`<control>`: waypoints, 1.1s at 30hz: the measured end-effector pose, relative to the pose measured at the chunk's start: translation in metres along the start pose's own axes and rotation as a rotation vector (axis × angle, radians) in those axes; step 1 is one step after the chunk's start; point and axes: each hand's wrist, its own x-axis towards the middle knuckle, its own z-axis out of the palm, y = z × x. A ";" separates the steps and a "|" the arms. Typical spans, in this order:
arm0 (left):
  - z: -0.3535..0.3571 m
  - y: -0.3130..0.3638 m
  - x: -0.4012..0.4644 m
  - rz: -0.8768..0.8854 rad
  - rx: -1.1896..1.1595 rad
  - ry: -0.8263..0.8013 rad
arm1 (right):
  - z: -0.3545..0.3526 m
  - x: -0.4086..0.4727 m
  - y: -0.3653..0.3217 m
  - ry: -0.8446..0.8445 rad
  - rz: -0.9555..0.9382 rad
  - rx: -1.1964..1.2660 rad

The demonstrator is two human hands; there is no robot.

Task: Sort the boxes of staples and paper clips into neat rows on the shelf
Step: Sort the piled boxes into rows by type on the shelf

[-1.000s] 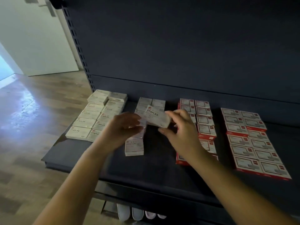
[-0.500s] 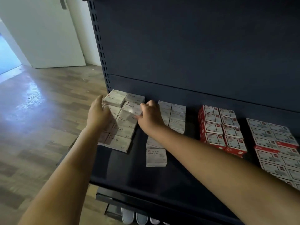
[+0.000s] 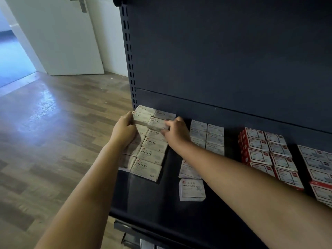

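Observation:
Two columns of beige staples boxes lie at the left end of the dark shelf, with a second layer at the back. My right hand pinches the right end of a staples box lying on that upper layer. At the left edge of the columns my left hand holds the end of the neighbouring upper staples box, thumb against its side. White paper clips boxes form two short columns in the middle. One more paper clips box lies alone nearer the front.
Red-sided boxes stand in two columns to the right, with more red-and-white boxes at the far right edge. The dark back panel rises behind the shelf. A wooden floor and a white door are to the left.
Both hands went from the middle paper clips area to the staples columns at the left. The staples box in my right hand now lies on the back upper layer. The view shifted left.

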 end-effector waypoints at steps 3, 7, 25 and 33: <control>0.000 -0.004 0.001 -0.013 -0.023 0.006 | 0.005 -0.003 0.001 0.041 -0.006 0.015; 0.001 -0.006 0.004 -0.084 -0.078 0.014 | 0.005 -0.004 0.002 0.064 0.000 0.019; 0.014 0.017 -0.021 0.229 0.272 0.046 | -0.040 -0.012 -0.014 0.038 -0.315 -0.342; 0.044 0.023 -0.118 0.582 0.196 -0.179 | -0.087 -0.131 0.057 -0.152 -0.455 -0.077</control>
